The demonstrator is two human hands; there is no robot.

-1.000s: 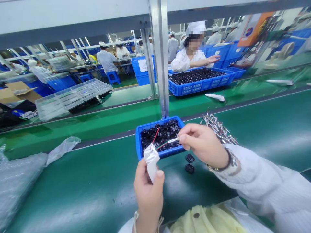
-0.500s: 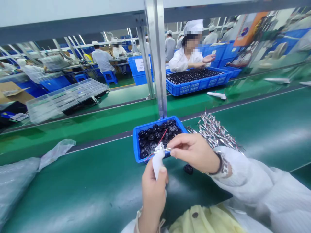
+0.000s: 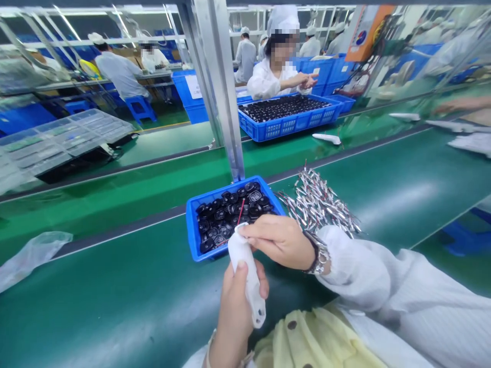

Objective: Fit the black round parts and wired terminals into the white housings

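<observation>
My left hand [image 3: 237, 294] is wrapped around a white plastic handle-shaped housing [image 3: 249, 278], its thumb lying along the side. The housing stands tilted, its end with holes pointing down toward me. A red wire [image 3: 241, 210] sticks up from its top end. My right hand [image 3: 282, 240] is closed in a pinch at that top end; what sits between the fingertips is hidden. Just behind both hands, a blue tray [image 3: 193, 232] holds many round black parts [image 3: 218, 214]. Right of the tray lies a heap of small silvery parts with red wires [image 3: 320, 202].
A metal post [image 3: 226, 112] rises behind the tray. Across the line, a co-worker [image 3: 274, 71] sits behind a large blue crate [image 3: 287, 129] of black parts. Another white housing [image 3: 327, 138] lies on the far ledge. At left are a plastic bag [image 3: 36, 255] and clear divided trays [image 3: 72, 138].
The housing has turned so its holed lower end shows. My right fingers have moved onto its top end; the silvery rod seen there before is out of sight. The whole view has shifted.
</observation>
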